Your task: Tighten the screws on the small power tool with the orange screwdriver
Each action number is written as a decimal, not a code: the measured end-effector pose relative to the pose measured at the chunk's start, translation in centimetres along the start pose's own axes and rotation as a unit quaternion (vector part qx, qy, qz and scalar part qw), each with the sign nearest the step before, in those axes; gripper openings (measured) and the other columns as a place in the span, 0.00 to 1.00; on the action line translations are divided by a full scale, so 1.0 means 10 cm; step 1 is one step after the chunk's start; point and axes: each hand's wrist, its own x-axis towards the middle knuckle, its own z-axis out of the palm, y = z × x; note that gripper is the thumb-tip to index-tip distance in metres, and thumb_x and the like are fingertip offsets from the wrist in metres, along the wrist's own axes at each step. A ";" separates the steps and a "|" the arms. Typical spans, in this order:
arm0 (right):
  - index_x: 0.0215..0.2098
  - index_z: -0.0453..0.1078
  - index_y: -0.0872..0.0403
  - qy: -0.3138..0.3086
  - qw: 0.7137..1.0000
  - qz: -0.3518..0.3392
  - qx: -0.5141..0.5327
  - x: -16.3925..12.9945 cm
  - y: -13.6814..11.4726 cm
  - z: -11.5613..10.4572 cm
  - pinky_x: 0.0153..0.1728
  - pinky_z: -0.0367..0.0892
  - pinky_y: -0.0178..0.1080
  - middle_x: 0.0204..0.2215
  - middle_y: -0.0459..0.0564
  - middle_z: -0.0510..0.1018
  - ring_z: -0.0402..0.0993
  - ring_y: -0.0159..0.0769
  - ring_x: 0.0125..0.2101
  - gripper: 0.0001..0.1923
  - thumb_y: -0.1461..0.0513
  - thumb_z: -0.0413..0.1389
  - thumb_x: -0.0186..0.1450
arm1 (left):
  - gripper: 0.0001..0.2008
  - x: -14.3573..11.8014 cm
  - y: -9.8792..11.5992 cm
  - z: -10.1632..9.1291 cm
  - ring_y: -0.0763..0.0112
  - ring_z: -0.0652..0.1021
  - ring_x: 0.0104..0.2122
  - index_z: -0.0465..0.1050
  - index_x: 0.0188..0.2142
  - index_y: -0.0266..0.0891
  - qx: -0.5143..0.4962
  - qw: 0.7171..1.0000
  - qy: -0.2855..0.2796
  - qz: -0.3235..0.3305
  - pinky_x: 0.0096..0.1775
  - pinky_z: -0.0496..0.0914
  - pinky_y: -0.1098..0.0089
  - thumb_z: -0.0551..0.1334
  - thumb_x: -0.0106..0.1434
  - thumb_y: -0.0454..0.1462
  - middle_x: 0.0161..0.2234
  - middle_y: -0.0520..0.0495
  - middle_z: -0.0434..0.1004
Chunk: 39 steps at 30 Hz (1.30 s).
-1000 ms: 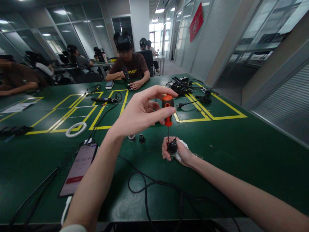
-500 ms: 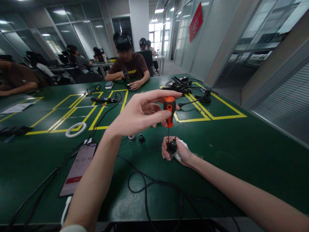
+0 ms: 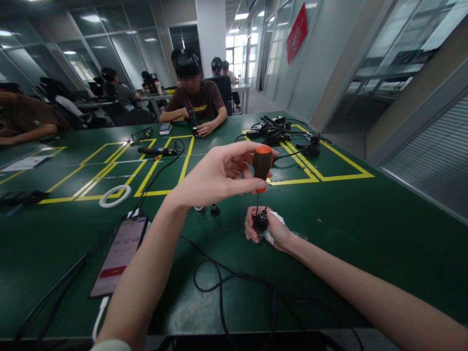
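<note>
My left hand point(image 3: 223, 173) is closed around the handle of a short orange-and-black screwdriver point(image 3: 262, 165), thumb on the near side. The screwdriver stands nearly upright, its thin shaft pointing down to a small round black part with a metal neck point(image 3: 261, 222). That part is gripped by my right hand point(image 3: 276, 231) low over the table. Some white tissue-like material point(image 3: 277, 217) shows between the right palm and the part. The exact spot where the tip meets the part is too small to make out. Two similar parts, one black point(image 3: 215, 210) and one silvery point(image 3: 199, 210), stand left of it.
On the green table point(image 3: 347, 219) lie a phone point(image 3: 119, 256) on a white cable, a roll of white tape point(image 3: 114, 196) and loose black cables point(image 3: 234, 275). A heap of black cables point(image 3: 272, 129) lies at the back right. Across the table sits a person point(image 3: 204, 100) holding a tool.
My left hand and the top of the screwdriver have shifted slightly right, and the handle has turned, showing a different side. My right hand holds the black part in the same place.
</note>
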 end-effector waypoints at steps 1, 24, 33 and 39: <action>0.24 0.67 0.53 0.002 1.000 0.000 0.001 0.00 0.00 0.00 0.23 0.67 0.37 0.12 0.42 0.70 0.65 0.32 0.13 0.17 0.53 0.55 0.67 | 0.26 0.00 -0.01 -0.01 0.68 0.83 0.39 0.75 0.56 0.34 -0.003 1.000 0.000 -0.004 0.40 0.79 0.71 0.73 0.58 0.33 0.44 0.42 0.84; 0.23 0.67 0.53 0.008 1.000 0.008 0.001 0.00 0.01 -0.01 0.22 0.66 0.37 0.12 0.43 0.70 0.65 0.32 0.13 0.16 0.54 0.55 0.67 | 0.12 0.08 -0.12 0.03 0.73 0.80 0.34 0.82 0.46 0.35 0.085 0.995 -0.032 0.028 0.37 0.75 0.73 0.69 0.64 0.37 0.40 0.45 0.85; 0.23 0.68 0.53 0.008 1.000 0.009 0.004 0.01 0.00 0.00 0.25 0.68 0.38 0.12 0.43 0.71 0.65 0.32 0.13 0.16 0.54 0.55 0.67 | 0.10 0.05 -0.11 -0.04 0.69 0.82 0.37 0.81 0.44 0.34 0.021 0.998 -0.060 -0.008 0.41 0.79 0.69 0.68 0.64 0.37 0.41 0.42 0.84; 0.23 0.67 0.53 0.007 1.000 0.011 0.002 0.00 0.00 0.00 0.24 0.67 0.37 0.12 0.43 0.70 0.65 0.32 0.13 0.16 0.55 0.55 0.67 | 0.09 0.07 -0.12 -0.03 0.71 0.79 0.35 0.79 0.39 0.34 0.052 0.998 -0.037 0.005 0.40 0.76 0.70 0.71 0.61 0.38 0.37 0.45 0.83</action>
